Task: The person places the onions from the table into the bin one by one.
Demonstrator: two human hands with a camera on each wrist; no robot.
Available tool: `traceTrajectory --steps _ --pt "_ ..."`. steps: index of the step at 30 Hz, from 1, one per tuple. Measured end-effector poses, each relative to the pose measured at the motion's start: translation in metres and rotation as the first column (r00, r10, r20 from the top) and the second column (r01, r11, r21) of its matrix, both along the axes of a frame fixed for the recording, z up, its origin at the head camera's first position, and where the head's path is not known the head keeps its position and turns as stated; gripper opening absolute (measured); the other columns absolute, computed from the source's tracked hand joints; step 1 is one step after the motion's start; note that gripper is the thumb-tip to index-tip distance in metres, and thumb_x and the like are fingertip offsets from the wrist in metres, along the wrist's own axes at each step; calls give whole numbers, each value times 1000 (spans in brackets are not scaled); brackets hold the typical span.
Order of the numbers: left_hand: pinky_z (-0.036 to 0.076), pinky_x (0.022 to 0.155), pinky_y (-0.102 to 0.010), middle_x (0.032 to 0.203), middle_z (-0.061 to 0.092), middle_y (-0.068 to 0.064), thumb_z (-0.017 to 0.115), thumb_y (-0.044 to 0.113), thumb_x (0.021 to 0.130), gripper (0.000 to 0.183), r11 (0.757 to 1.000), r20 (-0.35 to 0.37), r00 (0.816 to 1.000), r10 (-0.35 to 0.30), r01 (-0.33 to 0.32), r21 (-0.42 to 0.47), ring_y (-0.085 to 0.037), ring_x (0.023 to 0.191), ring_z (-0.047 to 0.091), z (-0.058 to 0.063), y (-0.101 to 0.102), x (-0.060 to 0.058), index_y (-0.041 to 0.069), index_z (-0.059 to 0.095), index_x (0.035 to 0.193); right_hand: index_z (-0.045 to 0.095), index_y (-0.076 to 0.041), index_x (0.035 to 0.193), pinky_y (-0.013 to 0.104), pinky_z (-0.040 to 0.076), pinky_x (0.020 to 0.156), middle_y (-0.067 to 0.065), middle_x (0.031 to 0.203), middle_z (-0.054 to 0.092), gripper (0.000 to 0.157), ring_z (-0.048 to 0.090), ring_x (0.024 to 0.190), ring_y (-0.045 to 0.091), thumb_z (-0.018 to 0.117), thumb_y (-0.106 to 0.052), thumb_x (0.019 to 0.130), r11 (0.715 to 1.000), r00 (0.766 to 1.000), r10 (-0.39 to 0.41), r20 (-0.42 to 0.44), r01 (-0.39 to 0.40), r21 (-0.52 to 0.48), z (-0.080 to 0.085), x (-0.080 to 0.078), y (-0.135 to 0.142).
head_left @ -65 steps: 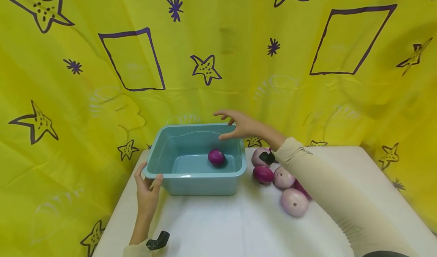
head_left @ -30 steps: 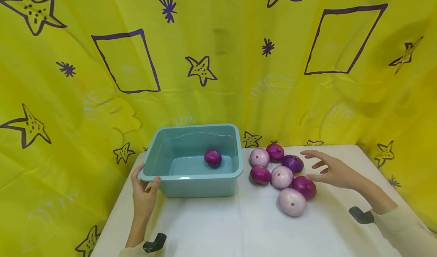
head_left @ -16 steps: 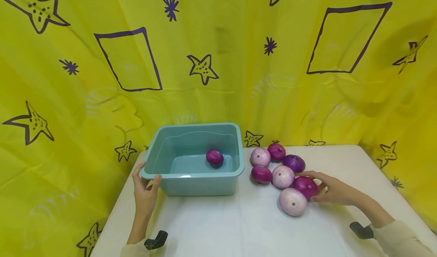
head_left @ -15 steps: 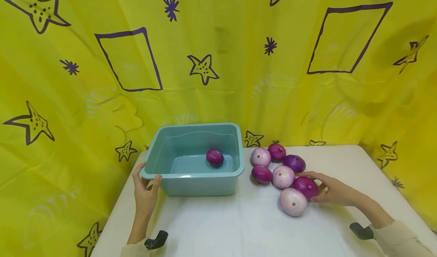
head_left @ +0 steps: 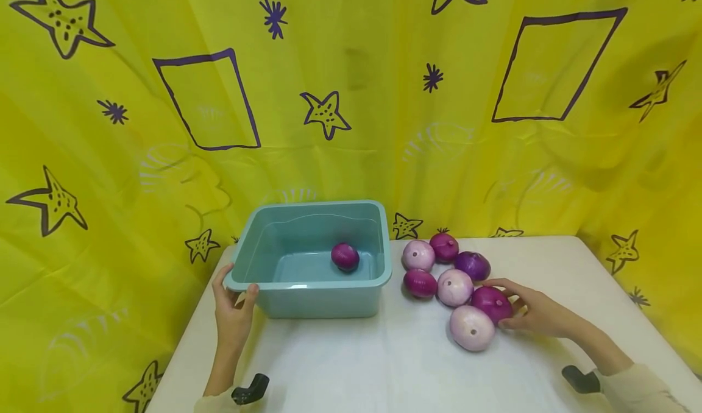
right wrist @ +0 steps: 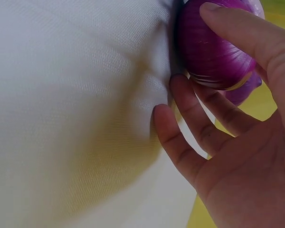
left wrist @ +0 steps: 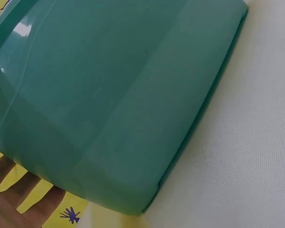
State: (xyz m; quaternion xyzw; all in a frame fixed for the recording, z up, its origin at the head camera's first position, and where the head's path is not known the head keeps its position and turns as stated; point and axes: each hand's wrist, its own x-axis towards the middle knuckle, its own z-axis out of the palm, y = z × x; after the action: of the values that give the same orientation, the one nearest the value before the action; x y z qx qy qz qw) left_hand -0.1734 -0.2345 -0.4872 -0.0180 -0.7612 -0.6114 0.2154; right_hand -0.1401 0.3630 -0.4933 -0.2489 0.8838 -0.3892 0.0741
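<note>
My right hand [head_left: 540, 312] curls round a red onion [head_left: 492, 304] at the right end of a group on the table. In the right wrist view the thumb lies on this onion's [right wrist: 213, 45] glossy purple skin, with fingertips under its far side, close to the cloth. My left hand [head_left: 233, 315] grips the front left corner of a light teal plastic basin [head_left: 323, 302], thumb on the near rim. One purple onion [head_left: 345, 257] lies inside, toward the right. Most of the left hand [left wrist: 19, 199] is hidden behind the basin wall in the left wrist view.
Several more onions sit right of the basin: a pale one [head_left: 472, 328] in front, another pale one [head_left: 454, 287], a magenta one [head_left: 420, 284] and a dark purple one [head_left: 473, 266]. A white cloth [head_left: 340, 364] covers the table. A yellow patterned curtain [head_left: 351, 169] hangs behind.
My right hand has left its place over the basin, moved right past the onions, and come down round the red onion. Over the last half second it has barely moved. The left hand stays put.
</note>
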Motion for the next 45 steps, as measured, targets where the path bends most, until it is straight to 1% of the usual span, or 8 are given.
traceTrajectory --steps 4,11,18,23,27,33,41,45 --pt "45 87 -9 156 39 -17 62 10 101 68 1000 -6 1000 -7 7 -4 -42 133 46 2 -1 1 15 25 157 45 -15 151 29 56 71 24 123 61 73 65 87 9 82 -16 87 1000 1000 -22 -7 22 15 1 -1 -2" --pt "45 86 -10 156 40 -19 62 8 100 68 1000 -8 1000 15 -15 -19 -41 131 48 2 -2 3 15 26 157 44 -15 151 28 56 71 25 124 62 74 65 87 10 82 -17 87 1000 1000 -16 -18 16 17 0 -1 -3" --pt "45 87 -11 156 39 -20 63 12 100 68 1000 23 1000 15 -15 -22 -42 133 47 0 0 1 16 26 156 49 -14 145 27 55 65 11 110 68 72 62 81 7 86 -17 84 999 998 -46 -52 47 16 -2 -1 -3" --pt "44 86 -10 156 40 -20 63 12 101 67 1000 22 1000 15 -14 -17 -43 134 47 -3 -1 0 16 26 157 50 -12 140 28 57 65 7 104 69 70 64 80 4 88 -17 81 999 993 -26 -112 29 29 5 -6 1" --pt "45 87 -11 156 40 -19 63 12 101 68 1000 18 1000 10 -10 -10 -42 133 47 -4 -2 0 17 25 157 50 -10 139 28 59 68 11 106 69 70 66 84 4 88 -14 81 999 990 -35 -135 39 30 20 -11 5" --pt "44 88 -10 156 40 -19 63 12 101 69 1000 9 1000 1 -1 -11 -42 134 47 -2 -2 0 17 25 157 50 -6 139 27 59 68 13 107 68 71 66 83 5 89 -14 80 990 977 -124 -172 134 45 54 -24 3" --pt "45 88 -11 155 41 -18 64 11 100 69 1000 5 1000 2 -2 -6 -42 132 48 -2 -2 1 17 26 157 50 -8 141 24 59 71 15 107 66 70 66 83 9 87 -10 81 979 956 -199 -216 205 4 101 -52 -6" --pt "45 88 -10 156 41 -18 64 12 100 69 1000 5 1000 -1 1 -13 -43 133 47 -1 -2 1 17 26 157 50 -8 141 22 58 72 16 109 66 70 66 85 7 87 -8 82 978 947 -208 -243 209 -20 120 -64 -11"
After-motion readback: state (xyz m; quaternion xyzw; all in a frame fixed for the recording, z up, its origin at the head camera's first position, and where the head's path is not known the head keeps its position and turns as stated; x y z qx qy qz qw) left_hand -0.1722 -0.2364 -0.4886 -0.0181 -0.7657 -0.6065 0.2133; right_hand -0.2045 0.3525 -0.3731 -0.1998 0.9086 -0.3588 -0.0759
